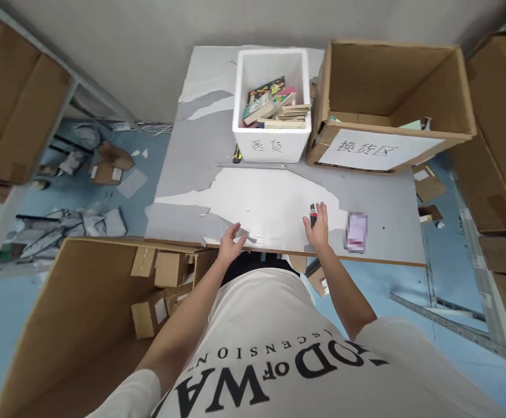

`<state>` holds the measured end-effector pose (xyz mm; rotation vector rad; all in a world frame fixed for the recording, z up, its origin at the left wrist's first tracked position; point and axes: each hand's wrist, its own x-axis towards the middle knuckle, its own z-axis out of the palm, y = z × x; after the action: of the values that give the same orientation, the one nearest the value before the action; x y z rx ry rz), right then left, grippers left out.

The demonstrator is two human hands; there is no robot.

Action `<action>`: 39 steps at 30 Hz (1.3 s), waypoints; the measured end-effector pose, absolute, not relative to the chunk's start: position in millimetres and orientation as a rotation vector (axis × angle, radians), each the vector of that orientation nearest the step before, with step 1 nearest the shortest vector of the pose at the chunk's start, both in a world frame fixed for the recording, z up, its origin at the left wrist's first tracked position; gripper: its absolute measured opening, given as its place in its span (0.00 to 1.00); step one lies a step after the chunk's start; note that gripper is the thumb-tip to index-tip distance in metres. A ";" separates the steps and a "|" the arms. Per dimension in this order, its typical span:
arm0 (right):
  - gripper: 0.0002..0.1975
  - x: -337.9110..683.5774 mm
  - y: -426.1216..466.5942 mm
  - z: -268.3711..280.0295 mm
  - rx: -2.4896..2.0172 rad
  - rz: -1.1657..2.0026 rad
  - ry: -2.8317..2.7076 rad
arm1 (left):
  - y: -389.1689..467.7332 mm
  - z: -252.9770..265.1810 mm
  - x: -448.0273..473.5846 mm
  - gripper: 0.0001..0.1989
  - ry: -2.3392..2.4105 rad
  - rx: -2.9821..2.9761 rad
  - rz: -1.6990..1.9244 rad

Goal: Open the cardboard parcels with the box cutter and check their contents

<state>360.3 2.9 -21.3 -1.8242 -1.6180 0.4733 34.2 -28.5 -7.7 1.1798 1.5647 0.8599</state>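
My left hand (230, 244) is by the table's front edge, fingers apart and holding nothing, beside a loose torn flap of the white covering (247, 235). A small red-and-black utility knife (313, 216) lies between the thumb and fingers of my right hand (319, 231), which appears to hold it loosely. Its lower end is hidden by the hand. To the right of that hand, a blurred purple phone-like object (357, 232) lies flat on the table (392, 215).
Behind stand a white foam box (272, 145) of books (274, 110) and a large open carton (374, 154). A yellow-and-black cutter (237, 154) lies by the foam box. At lower left, a big carton (56, 325) contains several small boxes (172, 269). Shelving holds cartons (503, 249) at right.
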 end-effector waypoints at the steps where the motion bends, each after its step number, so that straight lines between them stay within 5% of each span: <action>1: 0.37 346.6 11.7 -17.1 -1.768 0.497 -1.622 | -26.3 -3.9 34.2 0.34 1.575 1.188 0.913; 7: 0.41 292.4 38.9 -4.3 -1.606 0.595 -1.586 | -25.7 15.0 26.9 0.43 1.580 1.184 1.169; 16: 0.40 219.1 53.7 -0.4 -1.355 0.743 -1.849 | -68.8 17.2 -26.9 0.44 1.754 1.044 1.404; 27: 0.39 13.3 14.9 26.5 -0.827 0.911 -2.230 | -198.3 -2.2 -150.4 0.45 1.993 0.716 1.714; 39: 0.38 -174.3 -62.4 -7.7 -0.437 1.212 -2.548 | -330.4 -38.7 -248.9 0.47 2.329 0.170 1.911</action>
<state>-174.3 -62.4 -7.7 -0.4374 -2.5485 1.2118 -248.9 -330.4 -38.7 0.1695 2.3291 1.9109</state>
